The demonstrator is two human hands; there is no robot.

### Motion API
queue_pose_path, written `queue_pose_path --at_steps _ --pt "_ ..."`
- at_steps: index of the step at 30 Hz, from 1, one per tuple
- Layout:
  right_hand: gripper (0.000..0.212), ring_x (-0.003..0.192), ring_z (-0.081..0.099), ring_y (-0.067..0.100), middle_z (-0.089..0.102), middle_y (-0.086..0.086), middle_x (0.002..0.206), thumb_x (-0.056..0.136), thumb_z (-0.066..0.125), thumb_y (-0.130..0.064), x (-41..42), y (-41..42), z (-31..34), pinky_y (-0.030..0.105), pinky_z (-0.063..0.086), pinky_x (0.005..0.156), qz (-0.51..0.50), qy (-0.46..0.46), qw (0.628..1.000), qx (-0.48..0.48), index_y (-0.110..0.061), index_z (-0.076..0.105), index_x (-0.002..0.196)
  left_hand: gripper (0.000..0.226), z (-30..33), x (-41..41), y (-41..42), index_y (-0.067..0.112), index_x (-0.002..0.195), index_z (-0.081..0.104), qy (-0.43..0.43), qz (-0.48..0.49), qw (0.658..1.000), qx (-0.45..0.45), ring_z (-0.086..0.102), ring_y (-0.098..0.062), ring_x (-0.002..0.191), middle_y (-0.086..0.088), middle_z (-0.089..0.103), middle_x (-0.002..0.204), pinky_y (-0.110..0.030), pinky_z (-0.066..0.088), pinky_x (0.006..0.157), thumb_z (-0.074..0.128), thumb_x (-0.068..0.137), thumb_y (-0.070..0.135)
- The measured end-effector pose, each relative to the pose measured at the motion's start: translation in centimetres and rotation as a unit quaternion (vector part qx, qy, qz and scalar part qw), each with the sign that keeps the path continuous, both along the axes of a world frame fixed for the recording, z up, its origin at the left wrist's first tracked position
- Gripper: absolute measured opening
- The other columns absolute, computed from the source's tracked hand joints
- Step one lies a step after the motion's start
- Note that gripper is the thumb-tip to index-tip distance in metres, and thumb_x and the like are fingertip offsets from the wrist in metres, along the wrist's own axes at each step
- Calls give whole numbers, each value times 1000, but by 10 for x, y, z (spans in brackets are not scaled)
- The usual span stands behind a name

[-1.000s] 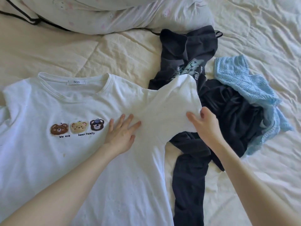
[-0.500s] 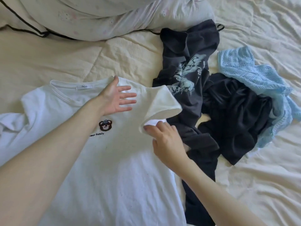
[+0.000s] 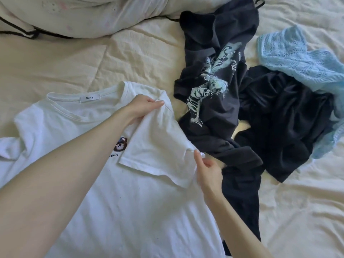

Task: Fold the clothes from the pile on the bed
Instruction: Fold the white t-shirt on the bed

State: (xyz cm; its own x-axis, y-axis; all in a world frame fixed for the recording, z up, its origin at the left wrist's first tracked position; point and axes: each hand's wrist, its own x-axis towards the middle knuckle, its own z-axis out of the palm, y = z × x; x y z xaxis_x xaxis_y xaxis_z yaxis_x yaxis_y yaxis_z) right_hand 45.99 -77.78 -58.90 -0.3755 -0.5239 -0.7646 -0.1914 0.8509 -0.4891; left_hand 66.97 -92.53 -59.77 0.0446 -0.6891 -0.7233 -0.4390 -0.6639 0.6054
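White T-shirt (image 3: 130, 202) flat, collar away | sleeve (image 3: 158, 149) folded inward | both hands pinching

T-shirt (image 3: 115, 183) left on bed (image 3: 130, 58); clothes pile (image 3: 260, 101) right

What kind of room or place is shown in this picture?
Most likely a bedroom at home. The clothes lie on a bed with a cream quilted cover, a pillow sits at its far end, and a pile of unfolded clothes waits beside the white T-shirt.

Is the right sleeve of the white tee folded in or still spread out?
Folded in. The sleeve lies flat across the white tee chest, partly covering the bear print.
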Motion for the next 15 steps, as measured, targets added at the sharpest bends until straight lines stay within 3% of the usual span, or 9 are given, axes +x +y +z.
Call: queue_pose_path --at_steps 3,5,8,11,15 --pt "50 54 51 15 56 8 67 81 69 -47 -2 -18 3 24 44 57 -149 -127 979 57 1 60 71 27 -8 -9 -18 10 99 66 -14 -9 1000 -24 52 -6 71 5 56 80 -19 40 59 61 89 34" --pt "38 64 61 16 67 6 75 81 71 -42 -7 -20 6 25 48 62 -157 -190 960 135 -5 65 77 21 -12 -15 -28 12 89 66 1 18 999 -42 51 -6 68 7 53 73 -20 41 58 58 91 31" --pt "45 88 66 14 75 1 86 80 66 -54 -15 -13 9 28 49 76 -117 -272 934 200 -10 73 86 21 -17 -23 -33 19 74 60 7 31 997 -64 53 -6 71 7 56 75 -20 42 61 57 92 30" --pt "47 83 64 13 75 -2 84 77 67 -57 -16 -18 10 26 50 83 -84 -268 939 201 -12 77 78 20 -25 -24 -31 25 73 59 -6 25 996 -84 51 0 68 11 55 75 -12 40 56 57 92 28" --pt "16 70 63 19 68 3 67 86 67 -21 -15 -24 1 26 50 69 -162 -221 952 135 -6 66 94 8 -29 -22 -28 25 85 62 -27 17 993 -112 51 1 72 13 55 77 -6 38 59 60 91 31"
